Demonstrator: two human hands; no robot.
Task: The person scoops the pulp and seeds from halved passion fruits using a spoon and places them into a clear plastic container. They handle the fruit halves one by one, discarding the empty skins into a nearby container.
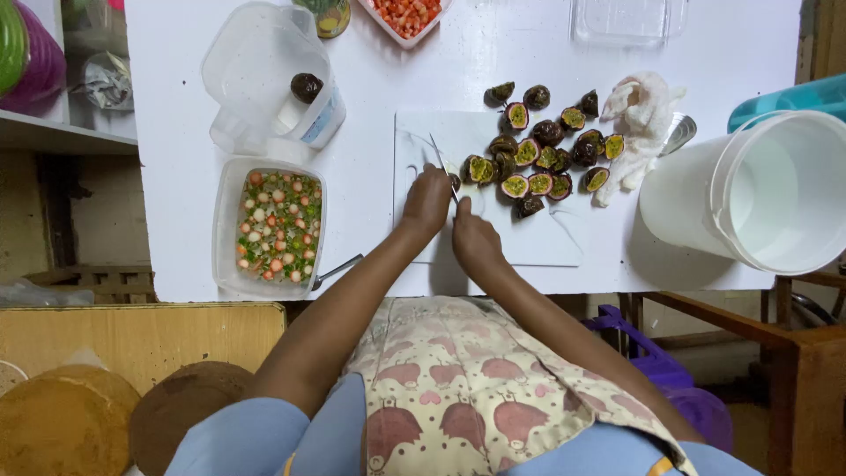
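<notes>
Where the apron ends, the listing starts, largest item first.

Desk: white top; its near edge runs just behind both wrists; bare room left of the board and along the far edge.

Bucket: one, white, lying on its side at the right edge, mouth open toward the viewer.

Cutting board: one, white, centre of desk; its near right part is free, its far half is crowded with fruit.

Tub: one, clear, rectangular, filled with mixed chopped pieces; a metal handle sticks out at its near right corner.

Jug: one, clear, lying over, with one whole dark fruit inside.

Cloth: one, white, crumpled just right of the fruit.

Passion fruit: roughly twenty dark halves and wholes, heaped on the board's far side; exact count unclear.

Left hand: fingers clenched around the knife handle.

Right hand: fingers pressed on a small dark fruit at the blade; grip detail hidden.

Knife: one; long axis slants from the left hand away toward the far left, tip pointing away from the person.
</notes>
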